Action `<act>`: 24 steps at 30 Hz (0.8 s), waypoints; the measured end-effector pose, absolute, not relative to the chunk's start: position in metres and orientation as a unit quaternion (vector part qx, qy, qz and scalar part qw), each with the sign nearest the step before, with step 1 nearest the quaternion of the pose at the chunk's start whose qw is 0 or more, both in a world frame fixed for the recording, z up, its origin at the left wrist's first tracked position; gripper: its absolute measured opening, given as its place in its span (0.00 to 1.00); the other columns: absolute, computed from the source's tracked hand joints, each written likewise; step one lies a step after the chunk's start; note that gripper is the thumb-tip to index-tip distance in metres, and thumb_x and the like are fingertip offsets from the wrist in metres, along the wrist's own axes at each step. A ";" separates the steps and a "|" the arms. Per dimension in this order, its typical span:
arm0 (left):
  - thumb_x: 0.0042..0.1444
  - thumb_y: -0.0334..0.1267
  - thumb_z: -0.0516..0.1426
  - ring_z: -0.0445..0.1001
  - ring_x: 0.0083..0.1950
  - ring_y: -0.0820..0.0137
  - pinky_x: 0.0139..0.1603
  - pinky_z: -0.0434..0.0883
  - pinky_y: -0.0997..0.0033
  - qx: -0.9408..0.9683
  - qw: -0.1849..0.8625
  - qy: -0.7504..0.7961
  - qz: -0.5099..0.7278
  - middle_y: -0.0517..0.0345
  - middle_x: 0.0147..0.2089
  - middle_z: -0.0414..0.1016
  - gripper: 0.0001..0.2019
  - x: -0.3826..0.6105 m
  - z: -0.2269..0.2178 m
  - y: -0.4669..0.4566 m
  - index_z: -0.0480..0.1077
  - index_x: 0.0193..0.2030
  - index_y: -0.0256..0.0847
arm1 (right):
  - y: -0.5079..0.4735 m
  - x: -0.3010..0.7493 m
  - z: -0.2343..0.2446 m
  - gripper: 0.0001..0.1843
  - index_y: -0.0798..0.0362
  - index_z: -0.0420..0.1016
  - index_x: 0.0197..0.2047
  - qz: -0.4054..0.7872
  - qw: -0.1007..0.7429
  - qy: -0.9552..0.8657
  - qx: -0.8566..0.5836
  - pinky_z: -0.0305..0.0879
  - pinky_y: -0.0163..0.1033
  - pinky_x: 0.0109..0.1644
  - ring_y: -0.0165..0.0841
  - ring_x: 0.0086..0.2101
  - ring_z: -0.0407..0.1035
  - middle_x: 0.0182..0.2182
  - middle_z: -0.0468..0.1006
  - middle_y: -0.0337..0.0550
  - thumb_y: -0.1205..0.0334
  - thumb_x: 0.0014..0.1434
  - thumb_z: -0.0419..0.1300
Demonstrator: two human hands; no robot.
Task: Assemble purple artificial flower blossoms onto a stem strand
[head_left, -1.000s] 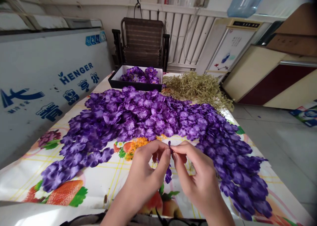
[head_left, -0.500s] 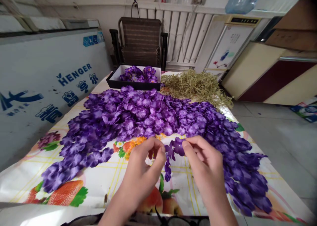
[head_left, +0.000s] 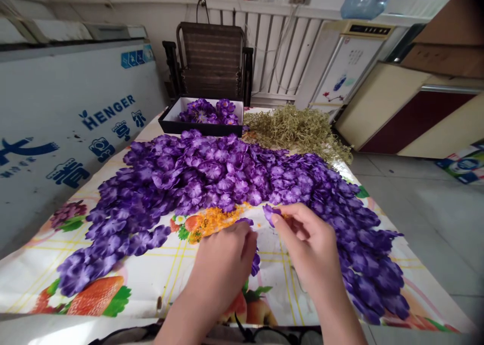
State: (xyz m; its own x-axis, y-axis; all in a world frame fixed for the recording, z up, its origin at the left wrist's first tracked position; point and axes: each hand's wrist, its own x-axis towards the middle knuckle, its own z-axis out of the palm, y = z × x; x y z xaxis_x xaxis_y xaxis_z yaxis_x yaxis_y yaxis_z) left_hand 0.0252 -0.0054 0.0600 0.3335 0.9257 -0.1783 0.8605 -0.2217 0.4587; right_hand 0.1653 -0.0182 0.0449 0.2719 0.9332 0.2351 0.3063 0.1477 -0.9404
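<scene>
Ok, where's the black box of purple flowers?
In the head view, the black box sits at the far end of the table, just behind the purple flower heap, with dried moss to its right and a chair behind.

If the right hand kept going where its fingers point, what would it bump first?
Probably the heap of artificial purple flowers ahead of the right hand, though depth is hard to judge.

Fabric flowers (head_left: 196,178) heaped on the printed table cover (head_left: 151,284), trailing toward the near edge on both sides. Behind the heap: open box (head_left: 200,127) holding more flowers, dried moss (head_left: 295,130) to its right. Chest freezer (head_left: 75,118) along the table's left side. Folding chair (head_left: 209,62) behind the box, radiator (head_left: 276,47) right of the chair. Cabinet (head_left: 393,113) far right, beyond the table.
</scene>
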 end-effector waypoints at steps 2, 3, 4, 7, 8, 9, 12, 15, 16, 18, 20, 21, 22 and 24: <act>0.66 0.40 0.44 0.69 0.30 0.69 0.30 0.60 0.72 0.749 0.350 0.522 0.211 0.58 0.29 0.71 0.13 0.027 0.064 -0.009 0.65 0.33 0.40 | -0.021 0.164 0.048 0.02 0.53 0.71 0.34 0.237 0.519 -0.590 -0.571 0.65 0.34 0.30 0.30 0.26 0.67 0.26 0.74 0.37 0.67 0.58 0.58; 0.66 0.41 0.45 0.69 0.31 0.70 0.31 0.62 0.72 0.719 0.397 0.496 0.282 0.58 0.30 0.71 0.13 0.028 0.066 -0.011 0.65 0.34 0.40 | -0.022 0.162 0.049 0.03 0.53 0.71 0.35 0.208 0.510 -0.619 -0.560 0.65 0.34 0.31 0.30 0.27 0.68 0.27 0.75 0.38 0.69 0.58 0.57; 0.65 0.42 0.47 0.69 0.31 0.70 0.32 0.63 0.73 0.687 0.433 0.476 0.338 0.59 0.31 0.71 0.12 0.029 0.067 -0.012 0.65 0.35 0.40 | -0.023 0.161 0.051 0.05 0.53 0.71 0.36 0.181 0.502 -0.645 -0.547 0.65 0.34 0.33 0.30 0.28 0.68 0.28 0.75 0.38 0.71 0.58 0.56; 0.63 0.41 0.52 0.68 0.31 0.72 0.32 0.65 0.74 0.622 0.486 0.461 0.405 0.60 0.31 0.71 0.10 0.030 0.067 -0.013 0.67 0.33 0.40 | -0.026 0.157 0.054 0.08 0.54 0.70 0.38 0.134 0.495 -0.694 -0.505 0.65 0.33 0.35 0.29 0.30 0.68 0.30 0.74 0.40 0.75 0.59 0.54; 0.62 0.41 0.53 0.69 0.31 0.72 0.32 0.65 0.75 0.606 0.500 0.458 0.416 0.60 0.31 0.71 0.09 0.030 0.066 -0.013 0.67 0.32 0.39 | -0.027 0.156 0.055 0.09 0.54 0.69 0.38 0.127 0.496 -0.702 -0.495 0.65 0.33 0.35 0.29 0.31 0.68 0.30 0.74 0.40 0.76 0.59 0.54; 0.62 0.41 0.54 0.69 0.31 0.72 0.32 0.65 0.75 0.591 0.513 0.455 0.425 0.60 0.31 0.72 0.09 0.030 0.065 -0.012 0.68 0.32 0.39 | -0.027 0.155 0.056 0.09 0.55 0.69 0.38 0.123 0.497 -0.707 -0.488 0.66 0.32 0.36 0.29 0.32 0.68 0.30 0.73 0.41 0.77 0.59 0.53; 0.60 0.42 0.56 0.69 0.31 0.73 0.33 0.66 0.75 0.555 0.549 0.447 0.436 0.60 0.31 0.72 0.10 0.029 0.063 -0.009 0.70 0.33 0.38 | -0.028 0.152 0.057 0.10 0.56 0.69 0.39 0.125 0.499 -0.708 -0.484 0.66 0.32 0.37 0.29 0.33 0.68 0.31 0.73 0.43 0.78 0.60 0.52; 0.59 0.41 0.58 0.69 0.33 0.74 0.35 0.66 0.76 0.521 0.593 0.428 0.440 0.60 0.31 0.73 0.09 0.027 0.064 -0.008 0.71 0.32 0.38 | -0.030 0.151 0.059 0.10 0.55 0.69 0.41 0.152 0.507 -0.695 -0.487 0.67 0.33 0.40 0.30 0.36 0.70 0.34 0.74 0.44 0.76 0.60 0.52; 0.58 0.41 0.58 0.69 0.33 0.74 0.35 0.67 0.77 0.511 0.607 0.420 0.442 0.60 0.31 0.73 0.09 0.026 0.064 -0.007 0.71 0.32 0.37 | -0.030 0.151 0.059 0.10 0.55 0.69 0.43 0.167 0.509 -0.690 -0.487 0.67 0.33 0.41 0.30 0.37 0.70 0.35 0.75 0.44 0.75 0.61 0.52; 0.58 0.39 0.59 0.69 0.32 0.75 0.34 0.66 0.78 0.498 0.622 0.404 0.448 0.61 0.30 0.72 0.08 0.025 0.065 -0.007 0.71 0.32 0.37 | -0.032 0.151 0.059 0.11 0.53 0.69 0.44 0.192 0.513 -0.681 -0.486 0.68 0.34 0.42 0.30 0.39 0.71 0.37 0.75 0.43 0.74 0.61 0.52; 0.58 0.38 0.59 0.68 0.31 0.77 0.33 0.65 0.80 0.500 0.622 0.396 0.456 0.62 0.29 0.72 0.07 0.024 0.065 -0.007 0.72 0.32 0.37 | -0.032 0.150 0.059 0.11 0.51 0.68 0.44 0.207 0.516 -0.676 -0.484 0.68 0.34 0.42 0.30 0.40 0.71 0.38 0.75 0.42 0.73 0.62 0.52; 0.58 0.37 0.59 0.68 0.31 0.77 0.33 0.64 0.80 0.502 0.618 0.395 0.458 0.63 0.28 0.72 0.06 0.023 0.065 -0.007 0.73 0.32 0.37 | -0.033 0.150 0.059 0.11 0.51 0.68 0.44 0.211 0.518 -0.674 -0.482 0.68 0.34 0.42 0.30 0.40 0.71 0.38 0.75 0.41 0.73 0.62 0.52; 0.58 0.37 0.59 0.68 0.31 0.77 0.33 0.64 0.80 0.503 0.616 0.395 0.460 0.63 0.28 0.72 0.06 0.023 0.065 -0.007 0.73 0.32 0.37 | -0.033 0.150 0.058 0.11 0.51 0.68 0.45 0.214 0.521 -0.673 -0.480 0.68 0.34 0.42 0.30 0.40 0.71 0.38 0.75 0.41 0.73 0.62 0.52; 0.58 0.37 0.59 0.68 0.32 0.77 0.33 0.64 0.80 0.504 0.610 0.402 0.461 0.63 0.29 0.72 0.07 0.023 0.065 -0.007 0.73 0.32 0.37 | -0.033 0.150 0.058 0.11 0.50 0.68 0.45 0.213 0.523 -0.674 -0.476 0.69 0.34 0.42 0.30 0.39 0.71 0.37 0.75 0.41 0.73 0.62 0.52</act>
